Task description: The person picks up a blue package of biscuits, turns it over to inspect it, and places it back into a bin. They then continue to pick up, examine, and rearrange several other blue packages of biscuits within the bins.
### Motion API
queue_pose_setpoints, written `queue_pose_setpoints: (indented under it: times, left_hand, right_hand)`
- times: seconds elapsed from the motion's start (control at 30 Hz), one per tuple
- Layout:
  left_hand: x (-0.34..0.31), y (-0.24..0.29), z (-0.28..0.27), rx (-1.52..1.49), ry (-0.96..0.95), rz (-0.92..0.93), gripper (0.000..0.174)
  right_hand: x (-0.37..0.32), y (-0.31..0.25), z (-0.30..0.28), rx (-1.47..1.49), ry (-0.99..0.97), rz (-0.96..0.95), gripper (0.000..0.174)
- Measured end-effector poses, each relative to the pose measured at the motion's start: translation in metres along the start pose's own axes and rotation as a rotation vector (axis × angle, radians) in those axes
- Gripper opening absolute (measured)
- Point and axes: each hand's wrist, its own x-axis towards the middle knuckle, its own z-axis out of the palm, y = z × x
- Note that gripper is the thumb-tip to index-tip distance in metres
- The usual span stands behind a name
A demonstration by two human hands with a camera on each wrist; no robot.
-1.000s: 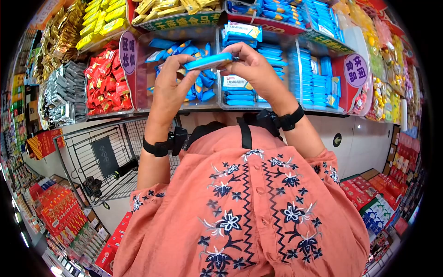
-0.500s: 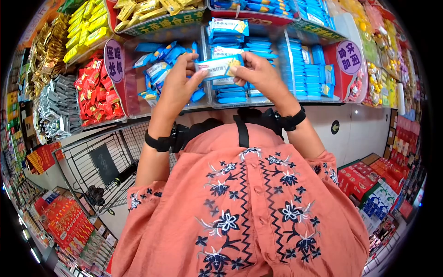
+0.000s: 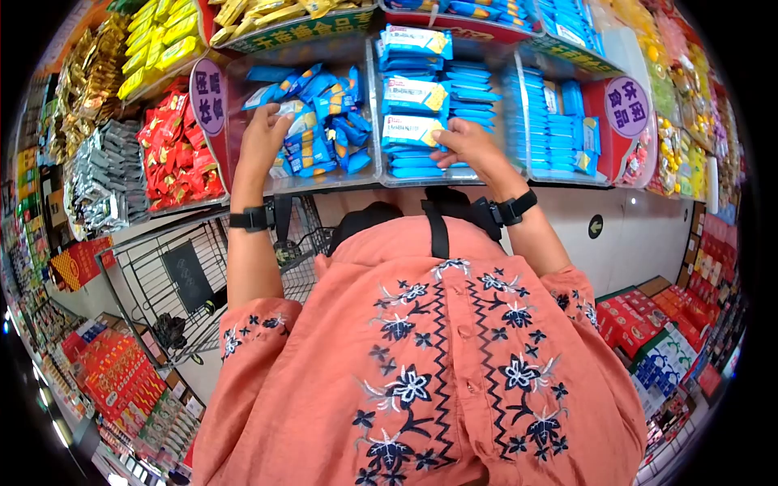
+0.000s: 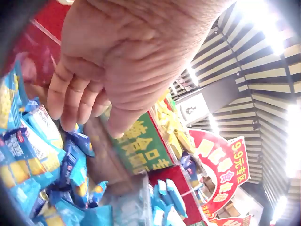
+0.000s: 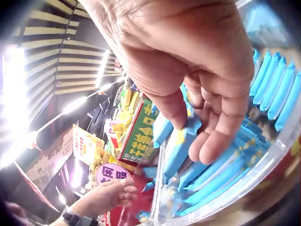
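Observation:
A blue-and-white biscuit packet (image 3: 412, 130) lies on top of the front stack in the middle compartment. My right hand (image 3: 474, 147) is at its right end; in the right wrist view, the thumb and curled fingers pinch the packet's blue corner (image 5: 192, 126). Over the left compartment is my left hand (image 3: 261, 144), holding nothing, its fingers loosely bent above a jumble of loose blue biscuit packets (image 3: 328, 142). The left wrist view shows that hand (image 4: 127, 61) palm-on, with loose packets (image 4: 70, 165) below its fingertips.
Clear plastic dividers (image 3: 376, 121) separate the compartments. More upright blue packets (image 3: 551, 130) fill the right one. Red packets (image 3: 177, 154) and silver packets (image 3: 109, 174) lie to the left. A wire shopping cart (image 3: 203, 275) stands below the shelf at left.
The biscuit packet, held up between both hands before, is now down on the middle stack. My left hand has let go and moved left; my right hand has lowered with the packet.

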Motion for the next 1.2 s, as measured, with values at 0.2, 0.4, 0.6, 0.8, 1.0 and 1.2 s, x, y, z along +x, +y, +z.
queue_pose_setpoints:
  times: [0.2, 0.4, 0.6, 0.8, 1.0, 1.2]
  left_hand:
    - [0.022, -0.034, -0.012, 0.145, 0.045, -0.060, 0.048]
    - [0.060, -0.068, -0.001, 0.420, -0.155, -0.001, 0.042]
    - [0.076, -0.061, 0.017, 0.706, -0.193, -0.007, 0.038]
    - [0.080, -0.059, 0.027, 0.958, -0.156, 0.037, 0.048]
    - [0.066, -0.044, 0.014, 0.833, -0.182, 0.012, 0.045]
    - [0.034, -0.021, -0.017, 0.587, -0.063, 0.107, 0.038]
  right_hand:
    - [0.006, 0.008, -0.007, -0.337, 0.157, -0.021, 0.041]
    - [-0.008, -0.008, -0.023, -0.383, 0.174, -0.002, 0.042]
    - [-0.025, -0.036, -0.017, -0.330, 0.110, -0.033, 0.037]
    - [-0.036, -0.053, -0.003, -0.271, 0.020, -0.101, 0.034]
    - [-0.034, -0.055, 0.006, -0.270, -0.018, -0.120, 0.030]
    - [-0.033, -0.061, 0.019, -0.249, -0.097, -0.114, 0.029]
